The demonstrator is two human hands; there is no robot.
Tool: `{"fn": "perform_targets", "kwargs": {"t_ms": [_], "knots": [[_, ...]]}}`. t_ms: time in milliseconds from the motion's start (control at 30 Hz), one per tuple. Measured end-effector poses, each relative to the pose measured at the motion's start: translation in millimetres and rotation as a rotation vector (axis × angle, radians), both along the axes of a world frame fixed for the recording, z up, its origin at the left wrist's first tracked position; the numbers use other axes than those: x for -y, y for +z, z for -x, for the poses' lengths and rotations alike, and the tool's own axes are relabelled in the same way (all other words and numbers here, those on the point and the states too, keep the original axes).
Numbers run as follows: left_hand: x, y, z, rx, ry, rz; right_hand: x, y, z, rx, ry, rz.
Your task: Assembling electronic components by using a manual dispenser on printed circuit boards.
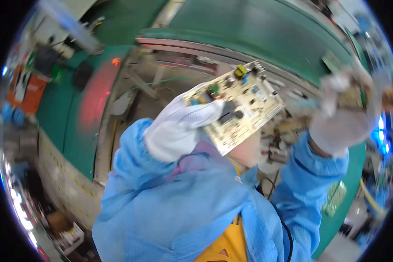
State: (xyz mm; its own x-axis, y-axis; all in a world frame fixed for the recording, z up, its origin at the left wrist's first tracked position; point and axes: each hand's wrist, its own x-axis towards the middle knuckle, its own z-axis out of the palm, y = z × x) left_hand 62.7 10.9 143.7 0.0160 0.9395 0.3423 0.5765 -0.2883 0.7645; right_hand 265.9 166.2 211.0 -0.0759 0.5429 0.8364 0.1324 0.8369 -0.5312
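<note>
My left hand (174,126), in a white glove, grips the left end of a pale circuit board (257,120), with the thumb over its component side. The board is tilted in front of my chest and carries a yellow transformer, black parts and other small components. To the right, my gloved right hand (343,129) is raised over the green worktop and smeared by motion. Its fingers are curled around a small brownish-green thing (353,97), too blurred to name.
A metal rail (179,45) runs along the green surface (257,26) ahead. A flat greenish board (332,62) lies near my right hand. On the left, red light falls on a green mat (52,109) beside an orange bin (28,94). A pale bundle (335,197) lies at the right.
</note>
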Motion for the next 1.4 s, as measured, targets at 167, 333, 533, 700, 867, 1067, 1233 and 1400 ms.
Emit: {"fn": "perform_targets", "kwargs": {"t_ms": [167, 333, 533, 700, 867, 1067, 1233, 1400], "knots": [[-63.3, -8.3, 80.5, 1.316, 0.128, 0.047, -3.7, -0.3, -23.1, -0.315, 0.269, 0.362], [-93.1, -10.6, 228.9, 0.894, 0.442, -0.271, -3.0, 7.1, -21.5, -0.331, 0.294, 0.379], [-88.4, -64.9, 428.5, -0.15, 1.126, -0.106, -10.0, 7.4, -36.6, -0.362, 0.343, 0.466], [-113.0, -106.1, 451.5, -0.423, 1.039, 0.268, -10.6, 3.4, -59.4, -0.339, 0.325, 0.41], [-113.0, -83.2, 426.5, -0.411, 1.11, 0.31, -2.4, 7.5, -74.4, -0.31, 0.185, 0.531], [-227.3, 17.9, 137.1, -0.4, 0.499, 0.1, 2.1, -5.5, -132.1, -0.303, 0.286, 0.537], [-292.0, 11.6, -16.6, -0.655, 0.172, -0.106, 8.4, -2.5, -150.3, -0.3, 0.382, 0.562], [-346.2, 17.2, -157.7, -0.719, -0.104, -0.015, 7.3, -12.1, -165.3, -0.29, 0.329, 0.522]]}}
